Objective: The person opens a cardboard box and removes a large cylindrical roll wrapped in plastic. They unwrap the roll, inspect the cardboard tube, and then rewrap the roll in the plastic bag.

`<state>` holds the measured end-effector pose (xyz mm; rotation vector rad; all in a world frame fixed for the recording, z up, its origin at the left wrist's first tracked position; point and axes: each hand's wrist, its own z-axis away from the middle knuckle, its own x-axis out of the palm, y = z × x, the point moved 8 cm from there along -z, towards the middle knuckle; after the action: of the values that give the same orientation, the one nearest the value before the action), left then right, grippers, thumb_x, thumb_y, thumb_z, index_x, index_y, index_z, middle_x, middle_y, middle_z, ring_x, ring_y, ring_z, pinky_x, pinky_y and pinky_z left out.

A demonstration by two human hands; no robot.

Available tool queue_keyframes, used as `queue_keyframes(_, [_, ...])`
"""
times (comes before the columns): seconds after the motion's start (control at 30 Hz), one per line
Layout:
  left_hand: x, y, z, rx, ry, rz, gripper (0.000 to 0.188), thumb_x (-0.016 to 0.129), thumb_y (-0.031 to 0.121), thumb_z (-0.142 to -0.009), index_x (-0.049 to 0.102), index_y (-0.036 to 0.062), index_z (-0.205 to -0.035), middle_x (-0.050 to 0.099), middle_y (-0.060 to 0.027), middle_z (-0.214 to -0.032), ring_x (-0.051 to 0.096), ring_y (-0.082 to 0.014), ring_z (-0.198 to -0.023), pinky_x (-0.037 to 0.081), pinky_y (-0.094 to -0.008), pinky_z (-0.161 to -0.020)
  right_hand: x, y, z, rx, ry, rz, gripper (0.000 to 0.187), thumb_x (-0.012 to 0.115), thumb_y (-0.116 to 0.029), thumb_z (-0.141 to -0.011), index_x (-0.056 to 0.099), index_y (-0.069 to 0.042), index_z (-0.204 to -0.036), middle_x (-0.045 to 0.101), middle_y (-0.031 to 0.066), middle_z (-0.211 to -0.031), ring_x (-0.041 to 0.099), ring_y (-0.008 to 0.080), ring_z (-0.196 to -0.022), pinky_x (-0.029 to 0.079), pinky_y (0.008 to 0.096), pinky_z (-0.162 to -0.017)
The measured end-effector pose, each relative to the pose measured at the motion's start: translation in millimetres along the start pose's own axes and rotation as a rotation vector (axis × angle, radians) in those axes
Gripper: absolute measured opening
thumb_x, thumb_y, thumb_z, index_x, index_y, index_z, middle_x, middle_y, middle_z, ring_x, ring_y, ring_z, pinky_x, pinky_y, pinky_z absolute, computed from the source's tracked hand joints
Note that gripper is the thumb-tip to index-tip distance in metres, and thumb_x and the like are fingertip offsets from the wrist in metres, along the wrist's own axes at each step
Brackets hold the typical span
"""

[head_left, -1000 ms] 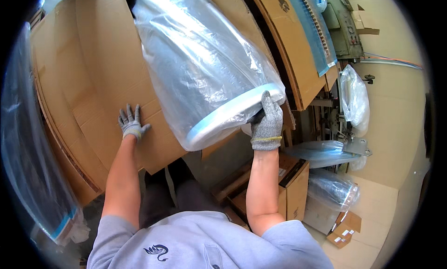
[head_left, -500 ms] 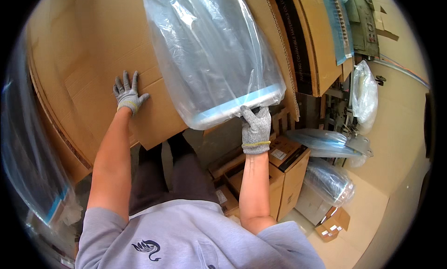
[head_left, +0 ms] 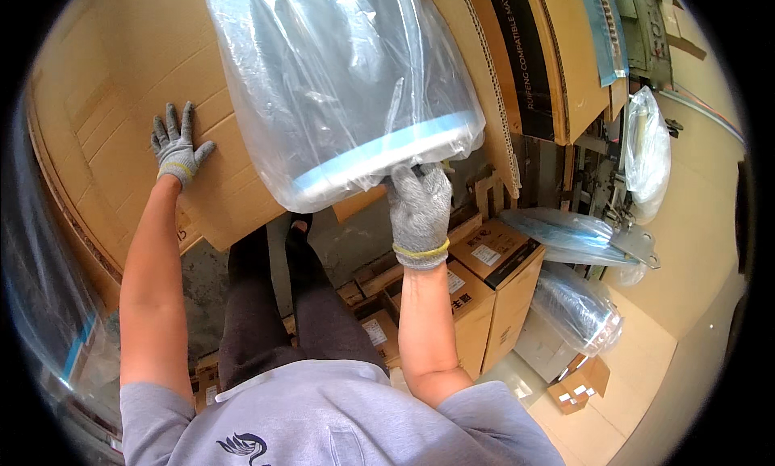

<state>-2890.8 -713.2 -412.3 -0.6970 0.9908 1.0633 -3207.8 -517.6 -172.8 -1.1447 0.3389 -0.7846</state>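
A large clear plastic bag (head_left: pixel 339 71) lies over brown cardboard, with a pale blue strip (head_left: pixel 379 150) across its near end. My right hand (head_left: pixel 420 204), in a grey knit glove, has its fingers curled at that near edge and grips the bag; the fingertips are partly hidden under the plastic. My left hand (head_left: pixel 179 146), gloved the same way, rests flat with fingers spread on the cardboard sheet (head_left: pixel 121 135), left of the bag and apart from it.
Closed cardboard boxes (head_left: pixel 504 260) stand low at my right. Beyond them lie more plastic-wrapped bundles (head_left: pixel 577 309) and a small open carton (head_left: pixel 580 383). Upright cardboard (head_left: pixel 585 71) stands at the far right. Dark plastic sheeting (head_left: pixel 48 280) hangs at the left.
The bag's near end and my right hand appear shifted left in the view. My left hand also appears further left and up, still flat on the cardboard. My view has shifted a little.
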Motion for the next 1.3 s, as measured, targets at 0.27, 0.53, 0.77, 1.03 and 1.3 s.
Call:
queue_keyframes(0.27, [9,-2,-4,0.034,0.092,-0.007,0.093,0.057,0.062,-0.081,0.009,0.0292,-0.153,0.002,-0.0148,-0.160,0.003,-0.0457,-0.144,0.006,-0.0583,-0.113,-5,9,-3,-0.022,-0.006,-0.016,0.031,0.069,0.003,-0.080,0.059,0.004,-0.110,0.063,0.0095,-0.104,0.061,0.0171,-0.095,0.049,0.0295,-0.086])
queue_keyframes(0.53, [15,-6,-5,0.033,0.107,-0.036,0.091,0.057,0.061,-0.082,0.009,0.0303,-0.153,0.002,-0.0141,-0.160,0.003,-0.0468,-0.143,0.007,-0.0586,-0.113,-5,7,-6,-0.054,-0.029,-0.010,0.034,0.069,0.004,-0.080,0.059,0.004,-0.112,0.063,0.0100,-0.104,0.062,0.0170,-0.095,0.050,0.0292,-0.085])
queue_keyframes(0.77, [18,-9,-6,0.061,0.166,-0.009,0.090,0.057,0.060,-0.083,0.010,0.0301,-0.153,0.002,-0.0142,-0.160,0.003,-0.0477,-0.143,0.007,-0.0588,-0.113,-3,7,-5,-0.056,-0.034,-0.053,0.032,0.068,0.004,-0.080,0.059,0.004,-0.111,0.064,0.0103,-0.101,0.063,0.0171,-0.090,0.052,0.0281,-0.081])
queue_keyframes(1.03, [19,-8,-8,0.033,0.125,-0.038,0.092,0.058,0.061,-0.082,0.009,0.0301,-0.153,0.001,-0.0140,-0.160,0.004,-0.0464,-0.143,0.007,-0.0590,-0.113,-5,10,-5,-0.013,-0.033,-0.064,0.032,0.068,0.006,-0.080,0.059,0.004,-0.110,0.064,0.0102,-0.100,0.063,0.0166,-0.090,0.052,0.0281,-0.081])
queue_keyframes(1.3, [19,-9,-8,0.065,0.181,-0.019,0.091,0.057,0.061,-0.082,0.010,0.0301,-0.153,0.001,-0.0144,-0.160,0.005,-0.0472,-0.143,0.007,-0.0594,-0.112,-5,7,-6,-0.033,-0.037,-0.033,0.031,0.069,0.005,-0.080,0.059,0.005,-0.109,0.064,0.0115,-0.101,0.063,0.0167,-0.090,0.052,0.0279,-0.080])
